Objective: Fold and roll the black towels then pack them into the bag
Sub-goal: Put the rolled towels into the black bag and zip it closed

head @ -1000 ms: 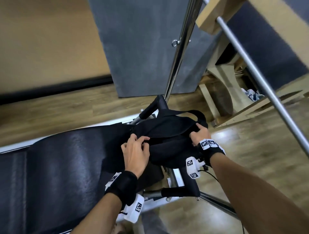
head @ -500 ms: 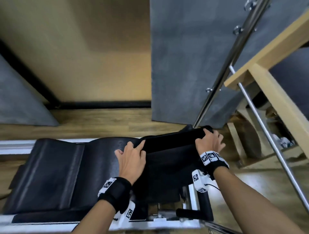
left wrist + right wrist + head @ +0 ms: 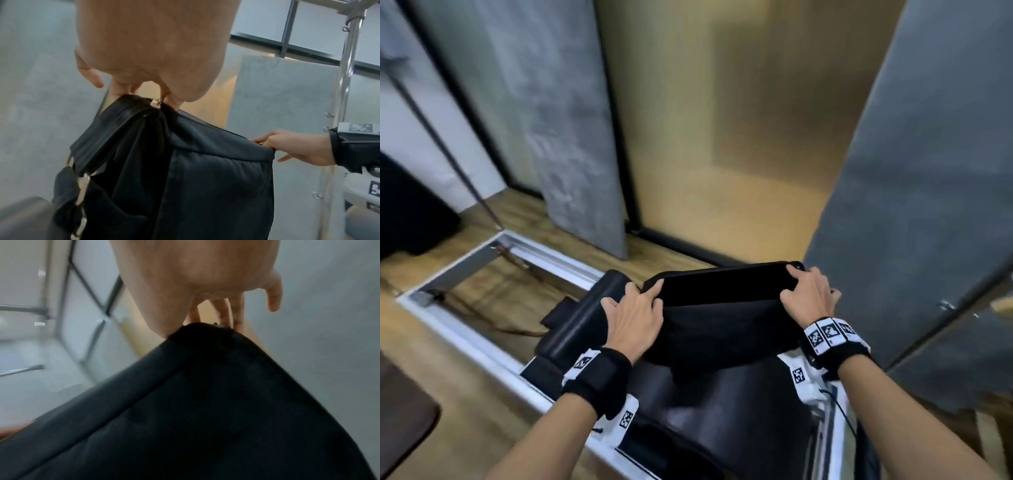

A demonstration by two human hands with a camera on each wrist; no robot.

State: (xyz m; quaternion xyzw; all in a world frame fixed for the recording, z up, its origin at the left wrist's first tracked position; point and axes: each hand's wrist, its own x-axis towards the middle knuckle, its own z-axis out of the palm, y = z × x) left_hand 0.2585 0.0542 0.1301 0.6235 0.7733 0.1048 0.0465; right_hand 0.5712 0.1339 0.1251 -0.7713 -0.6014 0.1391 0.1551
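A black bag (image 3: 722, 318) hangs stretched between my two hands above the black padded bench (image 3: 726, 414). My left hand (image 3: 635, 315) pinches the bag's left top corner, close to a metal zipper pull (image 3: 155, 103). My right hand (image 3: 808, 298) grips the right top corner (image 3: 205, 331). The bag's top edge runs taut from one hand to the other. A chain strap (image 3: 82, 183) dangles down its left side. I can tell no black towel apart from the bag; its inside is hidden.
The bench sits in a silver metal frame (image 3: 482, 342) on a wooden floor. Grey wall panels (image 3: 571, 137) and a tan wall stand behind. A chrome pole (image 3: 347, 81) rises at my right. A dark block (image 3: 410, 212) stands at the far left.
Both hands have lifted the bag off the bench end and pulled its top edge taut. My head view has swung left, away from the wooden apparatus.
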